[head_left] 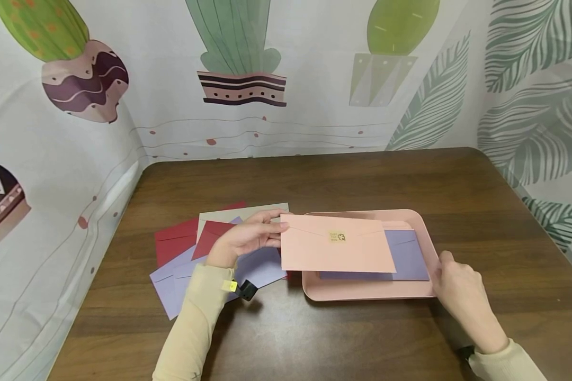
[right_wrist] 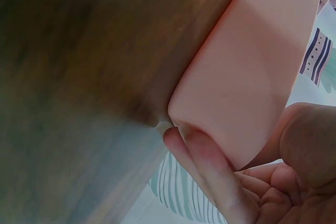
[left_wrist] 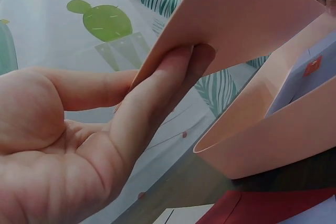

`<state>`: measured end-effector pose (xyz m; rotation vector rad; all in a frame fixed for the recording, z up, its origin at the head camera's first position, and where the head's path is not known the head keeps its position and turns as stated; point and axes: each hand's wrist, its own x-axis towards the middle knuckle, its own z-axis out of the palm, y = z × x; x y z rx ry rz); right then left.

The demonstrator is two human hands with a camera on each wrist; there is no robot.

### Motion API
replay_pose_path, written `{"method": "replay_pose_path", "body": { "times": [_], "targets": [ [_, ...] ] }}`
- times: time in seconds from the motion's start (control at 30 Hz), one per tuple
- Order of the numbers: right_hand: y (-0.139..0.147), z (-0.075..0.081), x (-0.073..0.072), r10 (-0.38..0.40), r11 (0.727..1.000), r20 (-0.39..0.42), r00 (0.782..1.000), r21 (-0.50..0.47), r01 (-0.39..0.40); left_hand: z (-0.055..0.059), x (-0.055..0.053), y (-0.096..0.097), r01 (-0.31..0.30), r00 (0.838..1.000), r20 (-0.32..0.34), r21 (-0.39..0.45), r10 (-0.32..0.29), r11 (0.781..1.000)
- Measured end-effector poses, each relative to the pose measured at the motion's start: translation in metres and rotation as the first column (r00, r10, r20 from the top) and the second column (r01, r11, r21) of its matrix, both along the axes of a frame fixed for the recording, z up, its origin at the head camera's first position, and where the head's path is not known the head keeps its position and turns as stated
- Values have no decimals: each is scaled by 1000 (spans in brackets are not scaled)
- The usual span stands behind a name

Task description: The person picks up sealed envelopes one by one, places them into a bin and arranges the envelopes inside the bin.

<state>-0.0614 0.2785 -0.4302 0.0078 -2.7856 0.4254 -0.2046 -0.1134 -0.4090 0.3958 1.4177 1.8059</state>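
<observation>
My left hand (head_left: 249, 236) pinches a light pink envelope (head_left: 310, 254) by its left end, thumb on one face and fingers on the other. A small pale sticker with a dark print (head_left: 337, 236) sits at the middle of the flap. The envelope is held over a pink tray (head_left: 362, 291), in which a purple envelope (head_left: 407, 259) lies; a red seal (left_wrist: 313, 66) shows on it in the left wrist view. At the tray's right end, my right hand (head_left: 461, 283) grips the wall, with fingers against the outside (right_wrist: 247, 66) in the right wrist view.
Left of the tray, a loose pile holds red envelopes (head_left: 173, 244), purple envelopes (head_left: 164, 280) and an off-white envelope (head_left: 271, 208), partly under my left arm. The brown wooden table (head_left: 338, 338) meets a cactus-printed cloth (head_left: 324, 116) at the back.
</observation>
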Motion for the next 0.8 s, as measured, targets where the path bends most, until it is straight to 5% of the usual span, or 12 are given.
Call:
{"method": "replay_pose_path", "body": {
  "times": [0.8],
  "targets": [
    [-1, 0, 0, 9, 1000, -33, 999, 12, -9, -3, 3, 20, 34, 999, 7, 10, -34, 999]
  ]
}}
